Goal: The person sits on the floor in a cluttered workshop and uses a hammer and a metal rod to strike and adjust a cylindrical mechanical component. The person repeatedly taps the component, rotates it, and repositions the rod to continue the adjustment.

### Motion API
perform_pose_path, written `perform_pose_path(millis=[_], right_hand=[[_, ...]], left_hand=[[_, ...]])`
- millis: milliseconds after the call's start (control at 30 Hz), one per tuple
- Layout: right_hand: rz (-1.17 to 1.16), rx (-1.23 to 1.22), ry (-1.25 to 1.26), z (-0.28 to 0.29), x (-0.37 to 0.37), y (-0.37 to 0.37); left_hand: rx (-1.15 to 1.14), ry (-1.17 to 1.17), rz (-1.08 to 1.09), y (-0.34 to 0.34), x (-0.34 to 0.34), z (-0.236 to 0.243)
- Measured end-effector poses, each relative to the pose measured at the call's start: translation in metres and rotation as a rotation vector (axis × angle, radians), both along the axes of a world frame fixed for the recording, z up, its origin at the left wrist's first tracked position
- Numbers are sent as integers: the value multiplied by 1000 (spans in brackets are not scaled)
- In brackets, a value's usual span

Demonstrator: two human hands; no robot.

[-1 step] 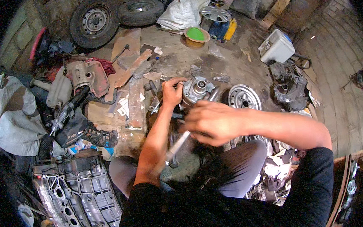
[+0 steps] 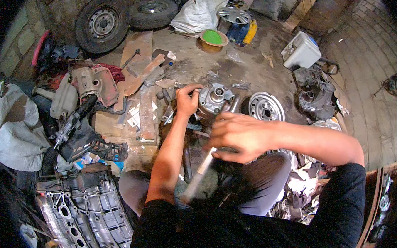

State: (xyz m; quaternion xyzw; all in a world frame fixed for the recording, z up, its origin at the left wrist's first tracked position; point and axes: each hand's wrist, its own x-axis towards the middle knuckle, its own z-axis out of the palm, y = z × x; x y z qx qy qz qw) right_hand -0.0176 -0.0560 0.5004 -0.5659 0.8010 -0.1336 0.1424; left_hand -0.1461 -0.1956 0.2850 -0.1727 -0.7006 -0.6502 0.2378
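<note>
A grey metal machine part [image 2: 213, 101] with a round raised hub stands on the floor in front of my crossed legs. My left hand [image 2: 189, 100] is closed against its left side, thumb and fingers gripping the edge. Just nearer to me, my right hand [image 2: 241, 137] is closed round a long pale bar-like tool [image 2: 205, 163]. The tool slants down to the left, and its lower end is smeared by motion; its exact kind does not show. My right hand hides the near right side of the part. A metal tube [image 2: 235, 103] shows just beyond my knuckles.
A steel wheel rim [image 2: 265, 107] lies right of the part. Engine castings [image 2: 79, 217] sit at the lower left, with cardboard [image 2: 110, 125] beyond. Tyres [image 2: 102, 23], a sack [image 2: 198, 12] and a bowl with green inside [image 2: 213, 37] stand far off; a white container [image 2: 301, 50] is at right.
My right hand has shifted slightly to the right with the tool, which now slants more steeply. My left hand keeps its hold on the metal part.
</note>
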Motion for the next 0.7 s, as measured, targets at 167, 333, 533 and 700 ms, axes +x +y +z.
perform_pose_path(millis=[167, 333, 533, 700], right_hand=[[-74, 307, 88, 20, 28, 58], [-277, 553, 287, 14, 19, 114], [-1064, 258, -46, -11, -62, 137], [-1425, 68, -521, -10, -141, 61]], left_hand=[[-11, 6, 13, 0, 0, 0], [-10, 85, -10, 4, -1, 3], [15, 89, -29, 5, -2, 0], [-10, -27, 6, -7, 5, -2]])
